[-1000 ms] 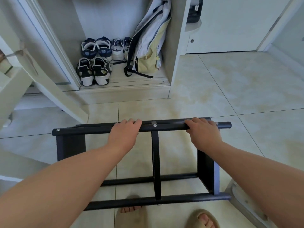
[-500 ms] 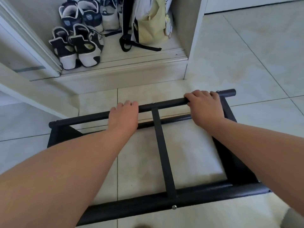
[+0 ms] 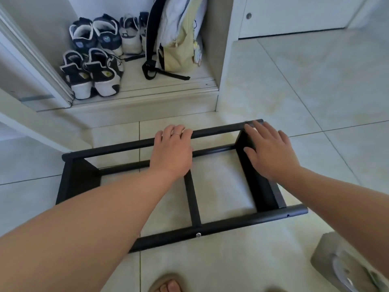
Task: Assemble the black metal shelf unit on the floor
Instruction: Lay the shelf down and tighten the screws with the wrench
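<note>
Black metal shelf frame low on the pale tiled floor, just in front of an open cabinet, long side running across the view. Far upper rail nearest the cabinet, second rail just below it; near rail closest to the feet, silver screw head at its middle, at the joint with the centre crossbar. Solid left side panel and right side panel closing the two ends. Left hand on the far upper rail near its middle, fingers curled over the bar and gripping it, thin ring on one finger. Right hand well apart from the left, toward the frame's right end, fingers straight and spread, laid along the top edge of the right side panel, fingertips up by the rail's end, nothing clasped; palm contact with the panel not clear from here. Inside the cabinet: sneakers in two rows, heels outward; pale yellow and white backpack upright beside them, dark strap trailing onto the cabinet floor. Toes of a sandalled foot at the bottom edge, near the frame. Grey blurred object at lower right, not identifiable.
</note>
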`<state>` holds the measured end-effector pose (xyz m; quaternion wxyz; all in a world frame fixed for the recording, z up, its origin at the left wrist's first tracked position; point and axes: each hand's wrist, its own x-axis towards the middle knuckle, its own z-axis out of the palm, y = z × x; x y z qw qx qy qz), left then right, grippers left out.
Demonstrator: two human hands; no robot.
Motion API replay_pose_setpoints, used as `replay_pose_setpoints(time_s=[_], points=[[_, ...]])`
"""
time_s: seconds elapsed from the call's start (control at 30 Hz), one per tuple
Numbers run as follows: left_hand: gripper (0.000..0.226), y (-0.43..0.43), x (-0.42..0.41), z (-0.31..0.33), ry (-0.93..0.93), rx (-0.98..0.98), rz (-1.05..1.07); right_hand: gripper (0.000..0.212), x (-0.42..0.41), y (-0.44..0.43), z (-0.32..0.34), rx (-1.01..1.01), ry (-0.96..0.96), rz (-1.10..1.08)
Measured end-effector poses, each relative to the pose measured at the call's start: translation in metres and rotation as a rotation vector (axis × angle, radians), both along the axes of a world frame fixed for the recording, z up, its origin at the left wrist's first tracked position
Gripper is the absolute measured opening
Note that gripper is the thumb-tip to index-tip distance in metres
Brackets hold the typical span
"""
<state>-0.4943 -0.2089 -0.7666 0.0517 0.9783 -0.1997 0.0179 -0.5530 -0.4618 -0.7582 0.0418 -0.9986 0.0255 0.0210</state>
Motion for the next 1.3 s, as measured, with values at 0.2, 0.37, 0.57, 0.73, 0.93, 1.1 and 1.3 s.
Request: replay_pose_setpoints(time_s=[0.2, 0.37, 0.57, 0.73, 0.93, 1.1, 1.3], points=[[0.049, -0.078, -0.087, 0.046, 0.096, -0.025, -0.177, 0.066, -0.104, -0.064, 0.053, -0.121, 0.138, -0.093], [0.055, -0.154, -0.149, 0.067, 0.193, 0.072, -0.464, 0.068, -0.184, -0.116, 0.072, -0.165, 0.210, -0.183], [0.052, -0.233, -0.193, 0.055, 0.424, 0.095, -0.602, 0.063, -0.250, -0.161, 0.041, -0.104, 0.368, -0.295], [0.054, -0.256, -0.214, 0.001, 0.770, 0.078, -0.528, 0.057, -0.275, -0.191, -0.019, 0.022, 0.537, -0.351], [0.057, -0.268, -0.212, -0.047, 1.017, 0.002, -0.426, 0.044, -0.287, -0.208, -0.092, 0.093, 0.666, -0.344], [0.040, -0.289, -0.219, -0.069, 1.067, -0.054, -0.343, 0.028, -0.301, -0.215, -0.125, 0.095, 0.748, -0.303], [0.015, -0.287, -0.228, -0.088, 1.086, -0.195, -0.206, 0.024, -0.309, -0.224, -0.136, 0.100, 0.779, -0.297]])
